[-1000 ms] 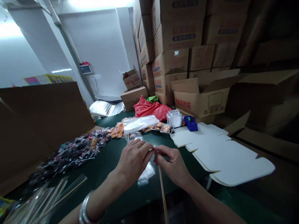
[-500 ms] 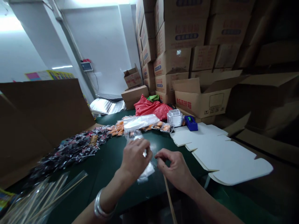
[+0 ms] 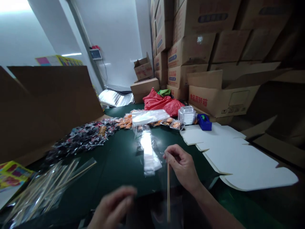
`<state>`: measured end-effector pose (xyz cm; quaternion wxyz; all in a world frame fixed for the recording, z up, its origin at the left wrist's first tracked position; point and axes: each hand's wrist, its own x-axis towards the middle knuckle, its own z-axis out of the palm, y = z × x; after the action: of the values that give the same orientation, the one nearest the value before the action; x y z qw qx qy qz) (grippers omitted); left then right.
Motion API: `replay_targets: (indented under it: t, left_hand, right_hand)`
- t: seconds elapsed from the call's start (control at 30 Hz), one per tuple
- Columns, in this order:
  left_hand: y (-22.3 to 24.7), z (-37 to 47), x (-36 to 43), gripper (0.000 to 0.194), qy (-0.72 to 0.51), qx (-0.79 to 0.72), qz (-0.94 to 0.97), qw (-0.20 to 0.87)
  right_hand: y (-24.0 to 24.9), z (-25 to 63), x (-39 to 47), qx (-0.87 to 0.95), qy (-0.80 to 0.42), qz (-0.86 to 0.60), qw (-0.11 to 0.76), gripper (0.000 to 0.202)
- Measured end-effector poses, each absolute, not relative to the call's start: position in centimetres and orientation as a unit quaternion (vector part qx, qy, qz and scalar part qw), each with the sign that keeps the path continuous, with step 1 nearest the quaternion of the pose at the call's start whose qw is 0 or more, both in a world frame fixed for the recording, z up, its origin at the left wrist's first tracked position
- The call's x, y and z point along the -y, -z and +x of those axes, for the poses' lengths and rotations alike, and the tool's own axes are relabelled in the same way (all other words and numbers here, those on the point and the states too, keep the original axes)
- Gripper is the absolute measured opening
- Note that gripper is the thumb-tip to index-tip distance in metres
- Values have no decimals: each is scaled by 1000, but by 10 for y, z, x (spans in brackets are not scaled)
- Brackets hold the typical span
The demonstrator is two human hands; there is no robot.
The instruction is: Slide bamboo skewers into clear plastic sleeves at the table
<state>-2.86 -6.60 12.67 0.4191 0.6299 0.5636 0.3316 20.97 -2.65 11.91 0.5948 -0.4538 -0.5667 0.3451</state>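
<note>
Two bare hands show over and before the green table [image 3: 111,159]. The right hand [image 3: 182,163] pinches thumb against fingers at the top of a clear sleeve [image 3: 177,210], closed on it, with thin sticks [image 3: 168,190] hanging nearly upright beneath the fingertips at the table's near edge. The left hand [image 3: 111,206], blurred and lower down, is well apart from it, thumb and fingers loosely parted, no object visible between them.

The open carton [image 3: 219,98] at the right reads 食品周转箱 in red, with a printed square and small handling marks. The stacked cartons [image 3: 188,49] behind carry red characters and blue oval labels, mostly too dim or small to read. The yellow printed box [image 3: 14,176] at the left has no legible words.

Flat clear bags [image 3: 149,156] lie mid-table; a pile of sleeved sticks [image 3: 45,187] lies at the left. White card sheets [image 3: 228,149] spread out at the right, beside a blue tape dispenser [image 3: 204,123].
</note>
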Motion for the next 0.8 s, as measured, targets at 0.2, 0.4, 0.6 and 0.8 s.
replay_targets:
  t: [0.2,0.4,0.6,0.8]
  left_hand:
    - [-126,46,1,38,-418,-397,530,623]
    - [-102,62,2,10,-455,-349,516,636]
    - [-108,48,8,17,-398,-313,649,567]
    - [-108,49,12,15,-417,-409,644,495]
  right_hand:
    - [-113,199,30,582,-351,-458,573,16]
    - [-98,205,37,529,-433,-418,598,7]
    - [-85,211,41,518,-458,-393,607,18]
    - [-84,200,45,536,-417,-450,579,14]
